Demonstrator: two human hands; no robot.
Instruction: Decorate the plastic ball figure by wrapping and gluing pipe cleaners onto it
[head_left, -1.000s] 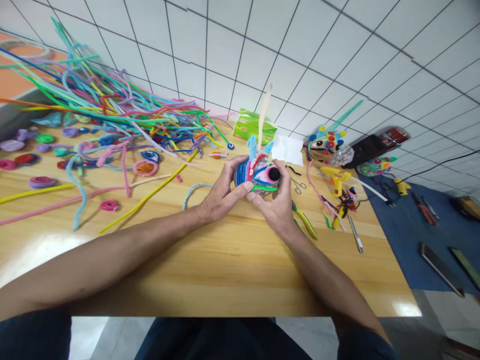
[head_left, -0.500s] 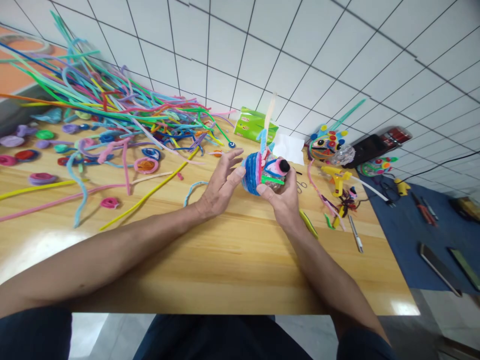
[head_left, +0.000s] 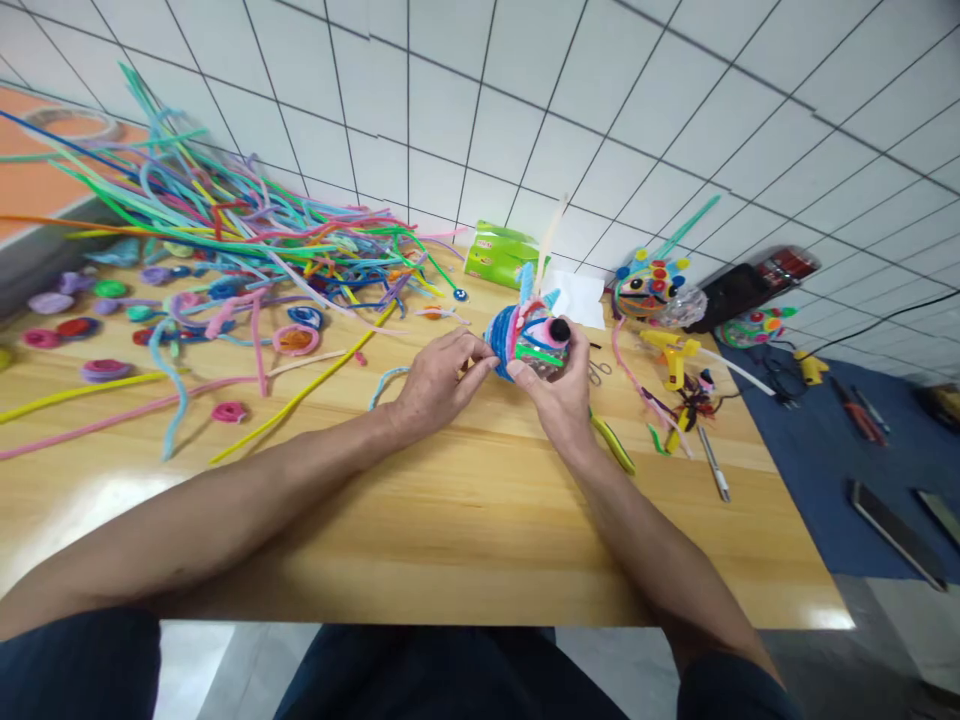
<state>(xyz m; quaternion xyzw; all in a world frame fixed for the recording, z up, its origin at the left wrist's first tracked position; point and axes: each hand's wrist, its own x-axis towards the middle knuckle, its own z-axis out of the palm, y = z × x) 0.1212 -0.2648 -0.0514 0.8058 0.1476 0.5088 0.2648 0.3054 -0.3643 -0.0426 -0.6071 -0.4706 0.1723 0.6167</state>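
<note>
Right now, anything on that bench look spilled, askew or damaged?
Nothing looks spilled or damaged. Only oddity is untidiness: the fuzzy craft stems sprawl in a loose, crisscrossed heap at the picture's left, some strands straying across the wood. The decorated figure in the right hand looks intact.

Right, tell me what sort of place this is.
Likely a craft workspace: heaped pipe cleaners and a yellow glue gun lie on the wooden table, and the right hand holds a colourful decorated figure.
</note>
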